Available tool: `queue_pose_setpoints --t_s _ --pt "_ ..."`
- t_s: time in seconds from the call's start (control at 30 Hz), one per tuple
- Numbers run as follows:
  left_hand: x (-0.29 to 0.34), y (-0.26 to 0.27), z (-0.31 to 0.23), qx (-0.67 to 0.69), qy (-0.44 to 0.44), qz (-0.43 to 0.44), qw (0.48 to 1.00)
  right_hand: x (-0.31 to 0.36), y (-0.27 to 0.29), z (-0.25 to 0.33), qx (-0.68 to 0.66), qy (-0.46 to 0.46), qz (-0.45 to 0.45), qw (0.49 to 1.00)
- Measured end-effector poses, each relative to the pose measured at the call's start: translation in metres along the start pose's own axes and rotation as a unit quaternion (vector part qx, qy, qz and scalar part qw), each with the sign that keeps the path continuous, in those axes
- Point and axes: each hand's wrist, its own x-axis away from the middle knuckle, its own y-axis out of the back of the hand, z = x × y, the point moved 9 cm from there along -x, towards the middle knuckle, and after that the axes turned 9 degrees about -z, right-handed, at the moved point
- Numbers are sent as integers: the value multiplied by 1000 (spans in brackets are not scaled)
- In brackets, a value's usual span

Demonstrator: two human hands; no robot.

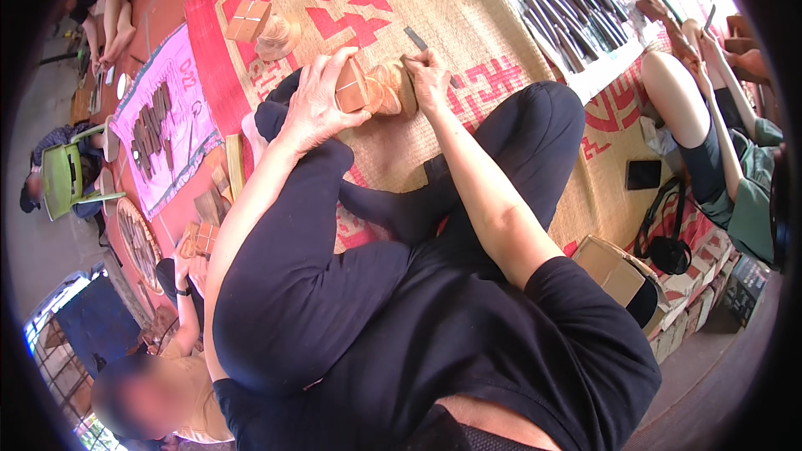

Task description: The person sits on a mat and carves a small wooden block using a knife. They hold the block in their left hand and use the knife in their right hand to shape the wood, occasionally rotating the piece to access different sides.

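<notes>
A partly carved wooden block (386, 90) is held above the woven mat, between my raised knees. It has a squared, reddish end with a pale line and a rounded, lighter carved part. My left hand (316, 98) wraps round the squared end, fingers over the top and thumb below. At the block's right end my right hand (428, 82) is closed, its fingertips close against the wood. A dark, narrow bar (415, 38) shows on both sides of that hand; whether I grip it or it lies behind on the mat I cannot tell.
Another carved wooden block (276, 37) stands farther off on the red-patterned mat (418, 0). Many dark tools (564, 4) lie in rows at the far right, others on a pink cloth (188, 83). A phone (643, 174) lies right. People sit on both sides.
</notes>
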Motion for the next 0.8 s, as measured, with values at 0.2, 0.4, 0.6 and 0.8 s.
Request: queue_pose_setpoints --t_s 0.2,0.4,0.6,0.8 --pt "1 2 3 6 10 -5 1000 34 -34 29 -147 60 124 979" --pt "0 0 0 2 10 10 1000 0 -13 18 8 5 11 1000" --pt "-2 -2 3 4 10 5 1000 29 -30 27 -35 162 71 984" --pt "-3 0 2 8 18 -1 1000 -7 -5 7 71 -4 -27 997"
